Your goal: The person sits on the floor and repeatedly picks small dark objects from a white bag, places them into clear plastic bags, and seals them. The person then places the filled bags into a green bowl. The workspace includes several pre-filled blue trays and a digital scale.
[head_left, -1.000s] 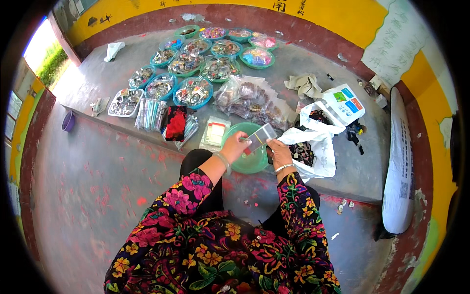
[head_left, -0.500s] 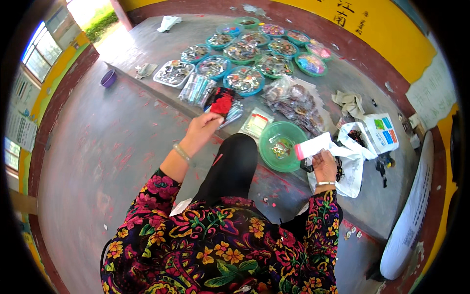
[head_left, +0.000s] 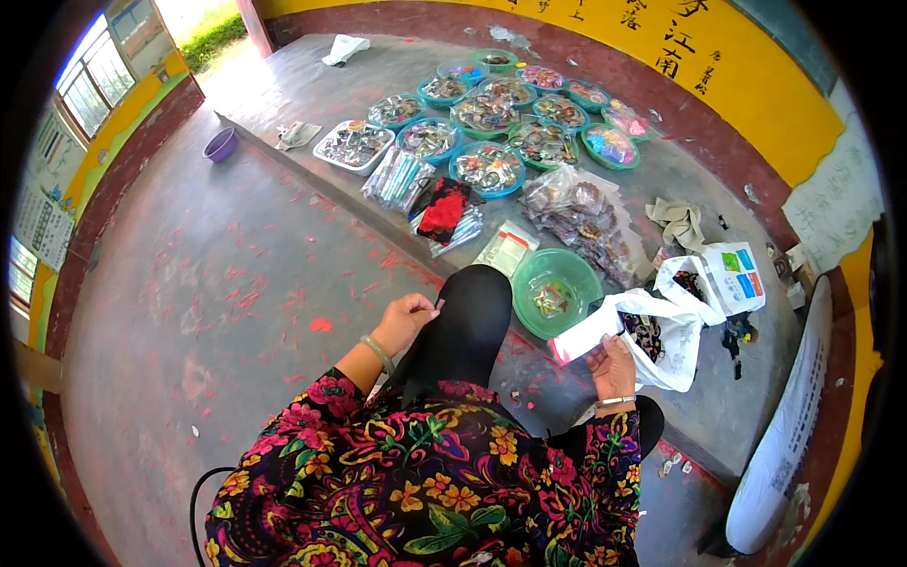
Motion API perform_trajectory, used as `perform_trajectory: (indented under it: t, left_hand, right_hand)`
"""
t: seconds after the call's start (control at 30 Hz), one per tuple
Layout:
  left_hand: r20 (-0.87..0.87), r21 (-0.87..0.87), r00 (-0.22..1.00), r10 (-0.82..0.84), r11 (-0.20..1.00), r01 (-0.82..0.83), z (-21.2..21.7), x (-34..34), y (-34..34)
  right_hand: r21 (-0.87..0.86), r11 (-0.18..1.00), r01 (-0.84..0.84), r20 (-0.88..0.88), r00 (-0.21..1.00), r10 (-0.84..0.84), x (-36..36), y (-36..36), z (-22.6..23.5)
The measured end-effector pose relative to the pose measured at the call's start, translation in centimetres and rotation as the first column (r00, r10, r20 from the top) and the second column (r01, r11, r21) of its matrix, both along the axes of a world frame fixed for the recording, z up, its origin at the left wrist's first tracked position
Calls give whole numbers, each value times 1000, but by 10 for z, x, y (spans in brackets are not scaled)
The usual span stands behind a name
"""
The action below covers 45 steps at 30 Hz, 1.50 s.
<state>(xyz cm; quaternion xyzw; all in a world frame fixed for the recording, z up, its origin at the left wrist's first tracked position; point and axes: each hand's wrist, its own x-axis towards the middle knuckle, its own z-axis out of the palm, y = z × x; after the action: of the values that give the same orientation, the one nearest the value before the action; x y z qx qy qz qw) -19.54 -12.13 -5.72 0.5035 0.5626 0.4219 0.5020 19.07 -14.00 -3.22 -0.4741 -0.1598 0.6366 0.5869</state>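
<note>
My left hand [head_left: 404, 323] is over my bent left knee, thumb and fingertips pinched together. Something small and pale may show at the fingertips, too small to name. My right hand [head_left: 612, 367] grips a long white strip with a pink end [head_left: 584, 336], which looks like a flat packet or card. Beside it stands an open white plastic bag [head_left: 682, 361] with dark items inside. A green plastic basin [head_left: 588, 283] with a few small packets in it is just beyond the strip. A folded red and black cloth [head_left: 444, 211] lies on clear packets of pale blue sticks [head_left: 463, 231].
Several basins of small packaged goods [head_left: 487, 170] stand on the raised platform, with a white tray [head_left: 354, 163] beside them. A heap of clear plastic bags [head_left: 584, 217] lies right of centre. A purple bowl [head_left: 220, 145] is far left; a long white sack [head_left: 789, 416] leans at right.
My left hand has drawn back from the red and black cloth, now lying on the packets, to above my knee. My right hand has lowered slightly with the white strip. The view has shifted.
</note>
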Motion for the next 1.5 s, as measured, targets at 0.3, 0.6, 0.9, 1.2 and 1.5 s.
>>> perform_trajectory:
  t: [0.3,0.6,0.9,1.2,1.5]
  left_hand:
    - [-698,259,571,432,896,-361,-39,-105,29]
    - [-858,167,394,329,905,-390,-31,-146,23]
    - [219,181,950,-221,966,183,59,51,42]
    - [625,-86,599,-501,718,691,35,186,39]
    - [684,-253,658,-316,743,620,-4,193,50]
  right_hand:
    - [-22,1000,-17,16,1000,18,0,-1,-8]
    - [-19,999,-36,0,999,36,-2,-6,-6]
    - [70,988,-138,51,990,134,-6,-8,-2]
    - [101,972,-212,197,962,189,-21,-4,-3]
    - [51,999,-10,667,744,-26,-27,7,-32]
